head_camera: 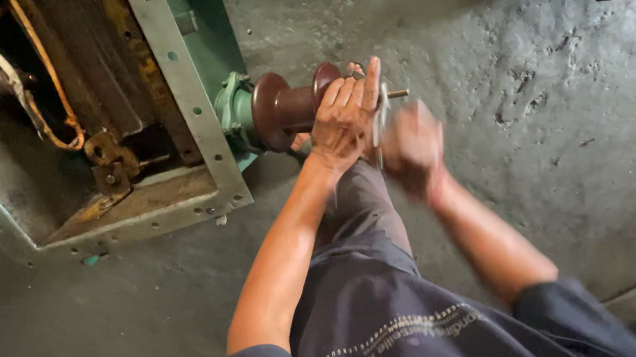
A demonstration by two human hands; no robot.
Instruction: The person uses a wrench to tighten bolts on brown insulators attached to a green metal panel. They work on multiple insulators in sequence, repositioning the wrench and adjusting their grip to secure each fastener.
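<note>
The insulator bushing (290, 109) under the left hand (343, 122) looked like glazed ceramic, dark brown, smooth and glossy, with a soft sheen on its flared discs. A thin metal stud (397, 93) stuck out of its end, dull and grey. The flange (237, 114) at its base was metal under green paint, fairly matt. The open casing's frame (186, 97) was pale painted metal, scuffed and drilled with holes, while the parts inside (100, 77) looked rusty and grimy. A wire (55, 94) there had an orange, slightly shiny covering. The floor (544, 77) was rough, pitted grey concrete. The shirt (399, 338) was matt dark cloth. The right hand (413, 149) was blurred.
</note>
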